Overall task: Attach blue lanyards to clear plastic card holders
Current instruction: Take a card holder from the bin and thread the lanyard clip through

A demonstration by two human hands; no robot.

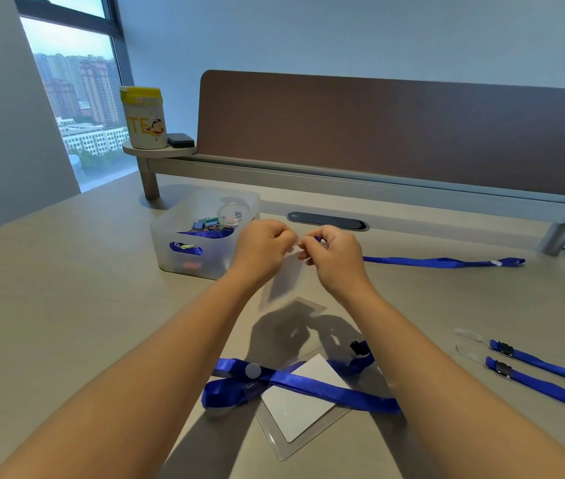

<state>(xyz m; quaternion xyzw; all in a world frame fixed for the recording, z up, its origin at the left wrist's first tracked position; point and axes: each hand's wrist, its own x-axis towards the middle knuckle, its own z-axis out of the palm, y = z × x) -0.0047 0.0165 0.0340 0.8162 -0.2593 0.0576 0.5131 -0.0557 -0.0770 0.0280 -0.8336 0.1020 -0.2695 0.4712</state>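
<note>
between both hands' fingers [303, 244], a clear card holder [286, 276] hangs.

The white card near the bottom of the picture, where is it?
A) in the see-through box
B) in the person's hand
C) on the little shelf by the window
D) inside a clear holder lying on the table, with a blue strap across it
D: the white card sits inside a clear holder flat on the table, and a blue lanyard lies across it.
</note>
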